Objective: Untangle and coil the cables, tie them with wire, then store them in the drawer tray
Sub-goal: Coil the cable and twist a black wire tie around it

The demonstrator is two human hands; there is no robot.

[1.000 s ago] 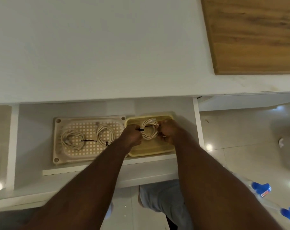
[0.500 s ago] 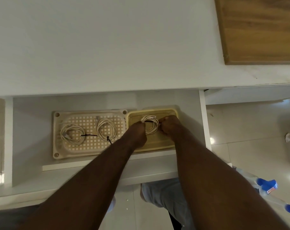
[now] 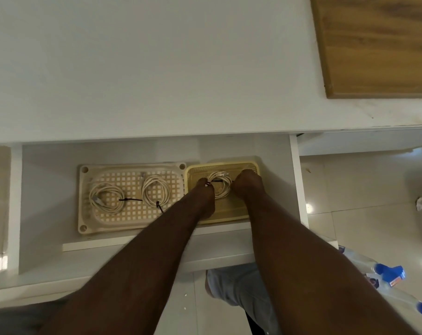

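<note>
Forearms reach forward into an open white drawer [image 3: 36, 213]. Left hand [image 3: 204, 194] and right hand [image 3: 247, 184] each grip one side of a coiled white cable bound with black wire [image 3: 220, 184], held just over the yellow perforated plastic tray [image 3: 229, 213]. Left of the left hand, a cream grid-patterned plastic tray [image 3: 132, 223] holds two tied white cable coils [image 3: 106, 198]. Beyond the hands lies a white desktop [image 3: 157, 68].

The near half of the yellow perforated plastic tray [image 3: 251, 165] lies hidden under both forearms, the fingertips of the left hand [image 3: 204, 189] and right hand [image 3: 247, 183] curl out of sight, and the brown wooden board [image 3: 374, 44] runs off the frame's top-right corner.
</note>
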